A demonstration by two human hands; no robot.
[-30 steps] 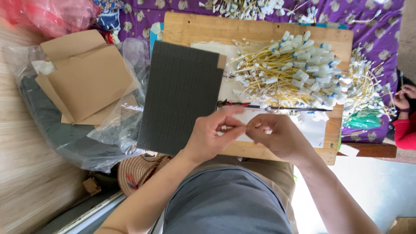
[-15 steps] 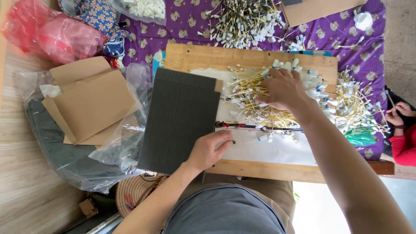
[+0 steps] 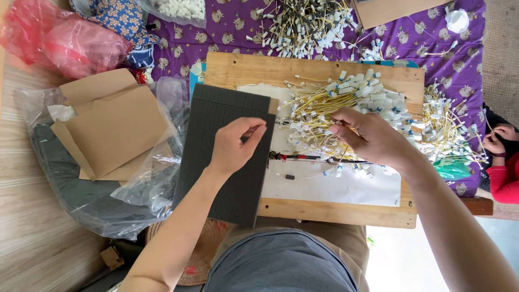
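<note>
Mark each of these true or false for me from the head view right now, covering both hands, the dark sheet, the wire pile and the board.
1. The left hand is over the dark grey foam sheet. True.
2. The right hand rests on the brown cardboard. False: it is at the pile of yellow wires with white connectors, while the cardboard lies far to the left.
3. The foam sheet overlaps the left edge of the wooden board. True.
4. The purple patterned cloth covers the wooden board. False: the cloth lies under and beyond the board.
5. Another person's hand shows at the right edge. True.
</note>
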